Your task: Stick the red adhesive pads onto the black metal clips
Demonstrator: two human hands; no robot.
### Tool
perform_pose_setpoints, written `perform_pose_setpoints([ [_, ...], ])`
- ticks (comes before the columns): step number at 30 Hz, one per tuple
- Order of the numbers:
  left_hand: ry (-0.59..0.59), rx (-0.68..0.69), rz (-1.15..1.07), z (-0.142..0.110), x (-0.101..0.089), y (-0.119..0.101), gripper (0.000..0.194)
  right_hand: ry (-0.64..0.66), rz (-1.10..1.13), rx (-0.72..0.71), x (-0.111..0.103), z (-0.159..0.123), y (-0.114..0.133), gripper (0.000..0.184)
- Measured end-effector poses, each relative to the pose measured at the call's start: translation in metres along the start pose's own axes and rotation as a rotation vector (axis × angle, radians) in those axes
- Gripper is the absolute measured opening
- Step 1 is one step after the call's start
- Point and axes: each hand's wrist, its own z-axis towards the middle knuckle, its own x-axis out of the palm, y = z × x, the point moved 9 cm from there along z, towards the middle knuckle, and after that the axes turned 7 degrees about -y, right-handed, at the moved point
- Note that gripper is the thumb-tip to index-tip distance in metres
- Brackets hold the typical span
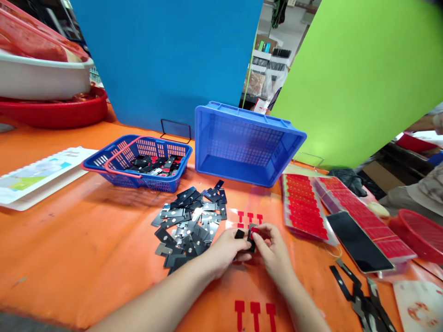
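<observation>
My left hand (226, 248) and my right hand (273, 246) meet over the orange table (86, 249), both pinching one small black part (249, 240) with a red sticker at its top. A pile of several black flat parts (188, 221) lies just left of my hands. Red T-shaped stickers (249, 216) sit on a clear sheet right behind my fingers. Another row of red T stickers (255, 313) lies nearer to me, between my forearms.
A low blue basket (104, 161) holds several finished black parts. A deep blue crate (249, 143) stands tilted behind. Trays of red stickers (304, 205), a phone (358, 240) and black strips (360, 295) lie at right. Another person's arm shows at far right.
</observation>
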Motion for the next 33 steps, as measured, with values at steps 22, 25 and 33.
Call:
perform_pose_setpoints([
  [22,-0.006,0.011,-0.01,0.0013,-0.0028,0.0014,0.008,-0.006,-0.047,-0.025,0.0002,-0.0014,0.0019,0.014],
  [25,-0.002,0.017,-0.012,0.0013,-0.0026,0.0011,0.008,-0.001,-0.038,-0.018,0.0005,-0.0016,0.0024,0.014],
  [33,0.012,-0.003,0.035,-0.0021,0.0023,-0.0019,0.008,0.006,0.022,0.014,0.003,-0.0017,0.0002,0.015],
])
